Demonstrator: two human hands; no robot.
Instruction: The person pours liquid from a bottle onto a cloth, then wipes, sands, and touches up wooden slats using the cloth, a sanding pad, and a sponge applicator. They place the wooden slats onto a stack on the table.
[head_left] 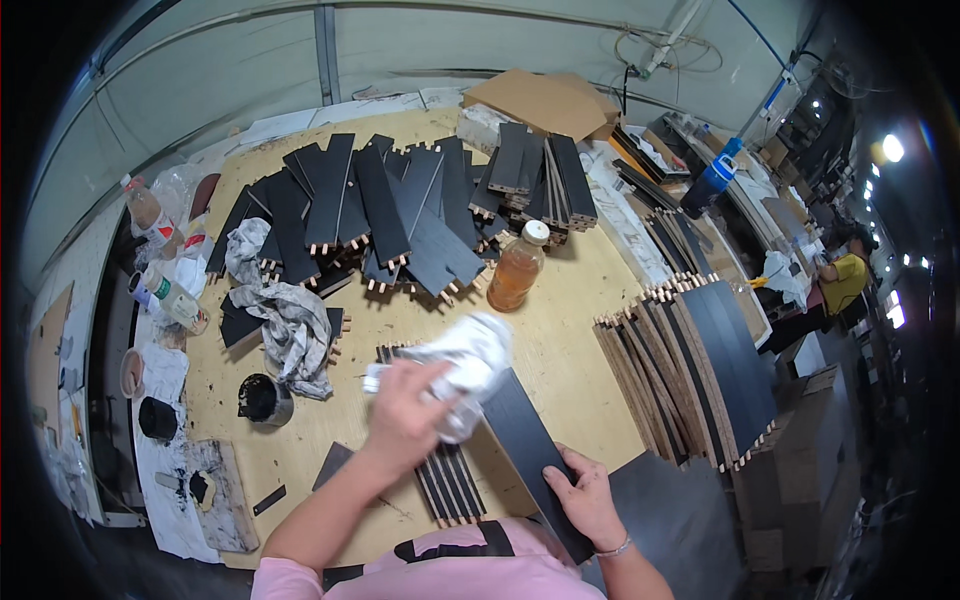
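My left hand [405, 415] is closed on a white cloth [478, 355], which looks blurred and lies over the upper end of a black wooden panel [525, 430]. My right hand [585, 498] grips that panel by its lower part, thumb on the dark face, and holds it tilted close to my body. Beside it on the table, under my left forearm's side, stands a row of similar panels [452, 485] on edge, with dowel pegs at their ends. The cloth and my left hand hide part of this row.
Black panels with wooden dowels [385, 205] lie heaped at the back. A bottle of amber liquid [515, 272] stands before them. More panels [690, 365] are stacked at the right edge. Stained rags [295, 335] and a black-coated cup [265, 402] sit left. A person [848, 275] is far right.
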